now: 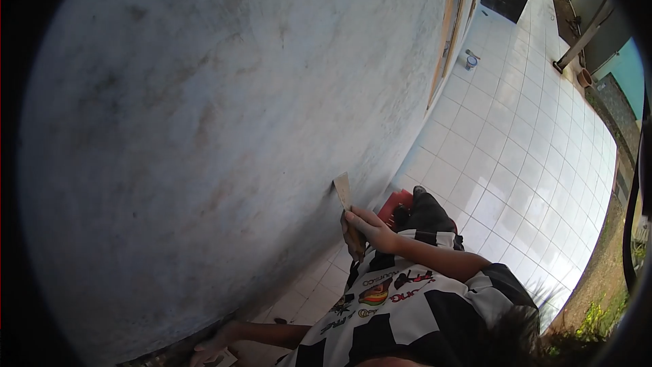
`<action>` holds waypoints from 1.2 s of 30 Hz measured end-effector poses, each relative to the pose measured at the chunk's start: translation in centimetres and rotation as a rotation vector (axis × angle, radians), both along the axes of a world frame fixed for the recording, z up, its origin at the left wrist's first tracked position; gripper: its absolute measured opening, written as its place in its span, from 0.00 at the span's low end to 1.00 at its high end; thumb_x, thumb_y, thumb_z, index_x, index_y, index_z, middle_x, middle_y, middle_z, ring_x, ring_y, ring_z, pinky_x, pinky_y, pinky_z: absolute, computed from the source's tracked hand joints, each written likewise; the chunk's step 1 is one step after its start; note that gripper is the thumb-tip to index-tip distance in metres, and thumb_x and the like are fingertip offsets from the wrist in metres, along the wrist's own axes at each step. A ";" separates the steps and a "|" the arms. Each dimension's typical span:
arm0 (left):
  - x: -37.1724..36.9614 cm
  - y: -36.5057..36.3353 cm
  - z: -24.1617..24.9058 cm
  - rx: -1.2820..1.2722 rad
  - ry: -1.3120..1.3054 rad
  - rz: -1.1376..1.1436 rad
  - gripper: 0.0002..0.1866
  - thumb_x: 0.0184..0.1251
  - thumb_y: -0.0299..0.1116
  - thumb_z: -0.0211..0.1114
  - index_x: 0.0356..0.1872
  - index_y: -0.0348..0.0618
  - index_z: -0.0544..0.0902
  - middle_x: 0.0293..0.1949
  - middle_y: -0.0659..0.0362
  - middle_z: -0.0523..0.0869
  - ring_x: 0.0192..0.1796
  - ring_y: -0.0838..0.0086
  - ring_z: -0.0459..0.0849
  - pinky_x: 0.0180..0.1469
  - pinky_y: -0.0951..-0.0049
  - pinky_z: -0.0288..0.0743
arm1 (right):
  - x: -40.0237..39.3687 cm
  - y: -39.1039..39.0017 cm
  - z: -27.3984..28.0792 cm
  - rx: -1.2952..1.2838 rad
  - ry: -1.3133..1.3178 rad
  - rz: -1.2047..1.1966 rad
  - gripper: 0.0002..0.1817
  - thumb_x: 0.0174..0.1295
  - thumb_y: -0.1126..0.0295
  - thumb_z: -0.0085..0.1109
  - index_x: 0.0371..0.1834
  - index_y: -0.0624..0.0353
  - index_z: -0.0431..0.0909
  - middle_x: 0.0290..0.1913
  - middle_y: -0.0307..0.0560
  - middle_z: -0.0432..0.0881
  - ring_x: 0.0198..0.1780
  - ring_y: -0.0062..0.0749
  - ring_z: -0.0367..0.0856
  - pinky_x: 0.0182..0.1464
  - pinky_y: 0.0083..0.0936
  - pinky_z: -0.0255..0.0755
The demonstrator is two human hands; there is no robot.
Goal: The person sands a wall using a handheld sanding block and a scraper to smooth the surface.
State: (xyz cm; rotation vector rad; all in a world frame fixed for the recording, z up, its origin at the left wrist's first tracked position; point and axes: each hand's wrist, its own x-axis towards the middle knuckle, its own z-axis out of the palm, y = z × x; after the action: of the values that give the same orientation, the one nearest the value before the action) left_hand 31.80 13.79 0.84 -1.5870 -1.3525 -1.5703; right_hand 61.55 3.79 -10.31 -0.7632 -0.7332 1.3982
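My right hand [370, 225] is closed on a scraper [342, 189], whose pale, wide blade touches or nearly touches the mottled white wall [204, 129]. Part of the grip is in shadow below my fingers. Low at the left edge of my body, my left hand [212, 345] hangs near the foot of the wall, dim and partly cut off by the frame. A pale object [224, 359] lies by it; whether my fingers hold it cannot be made out.
White floor tiles [509, 136] run along the wall. By my feet is a red object [394, 204]. Farther off stand a small can [471, 62], a post [577, 47] and a clay pot [584, 78]. A wooden frame [445, 41] edges the wall.
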 end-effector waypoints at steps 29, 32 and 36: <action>-2.0 -0.6 -0.2 0.038 -0.135 0.085 0.44 0.78 0.61 0.36 0.78 0.36 0.36 0.74 0.39 0.42 0.75 0.52 0.46 0.75 0.53 0.47 | 0.2 0.1 2.8 -0.079 0.515 0.011 0.20 0.79 0.49 0.35 0.35 0.53 0.63 0.15 0.43 0.69 0.09 0.30 0.67 0.12 0.23 0.63; -1.7 0.0 0.3 0.052 -0.141 0.081 0.44 0.78 0.61 0.36 0.78 0.37 0.36 0.74 0.39 0.41 0.75 0.52 0.46 0.75 0.53 0.46 | -1.6 -0.7 2.8 -0.076 0.503 0.075 0.20 0.79 0.50 0.35 0.35 0.53 0.63 0.15 0.42 0.68 0.09 0.30 0.65 0.12 0.23 0.63; -2.2 -0.8 0.1 0.048 -0.150 0.102 0.44 0.78 0.61 0.36 0.78 0.37 0.36 0.74 0.39 0.41 0.75 0.52 0.45 0.75 0.53 0.46 | 0.2 -0.7 3.2 -0.072 0.454 0.056 0.21 0.79 0.50 0.36 0.34 0.53 0.63 0.15 0.42 0.68 0.09 0.31 0.69 0.12 0.24 0.64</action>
State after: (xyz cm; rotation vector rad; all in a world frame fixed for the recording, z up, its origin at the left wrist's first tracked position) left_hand 29.61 13.01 0.95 -1.3733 -1.4391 -1.6742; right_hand 61.79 3.10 -7.13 -0.4553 -0.3534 1.5825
